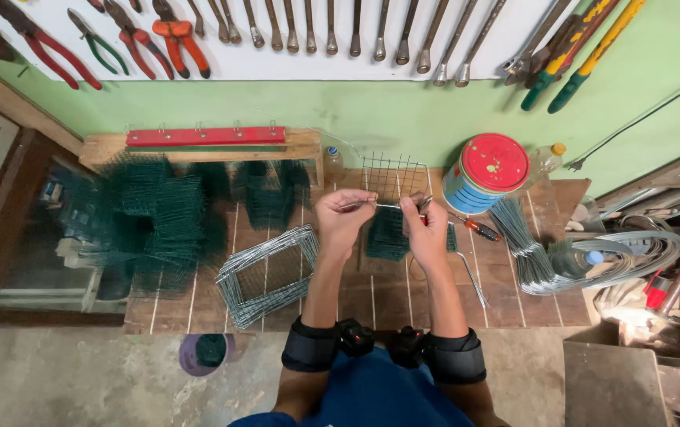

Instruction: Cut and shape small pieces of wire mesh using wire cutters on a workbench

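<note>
Evidently the wire mesh panel (391, 175) I am working on is light and springy: a thin grid of bare metal wire, stiff enough to stand upright on its lower edge yet likely to flex and twist if I pull at one corner. I judge the cut wire ends sharp, so the safest hold is along a full strand near a crossing, not at the tips.

My left hand (342, 220) is closed, pinching a straight steel wire (383, 205) that runs across to my right hand (427, 229). The right hand is also closed, gripping what looks like a small pair of pliers (425, 202) at the wire's other end; the tool is mostly hidden, so I cannot be sure of its kind. The wire looks thin, smooth and slippery, so a firm pinch suits it.

The panel stands on the wooden tabletop (371, 296) just beyond my hands, near the wall, silver-grey with square openings. Below my hands lies a stack of green mesh pieces (387, 236). A red-lidded tin (486, 172) stands to the right, and a screwdriver (478, 228) lies beside it.
</note>
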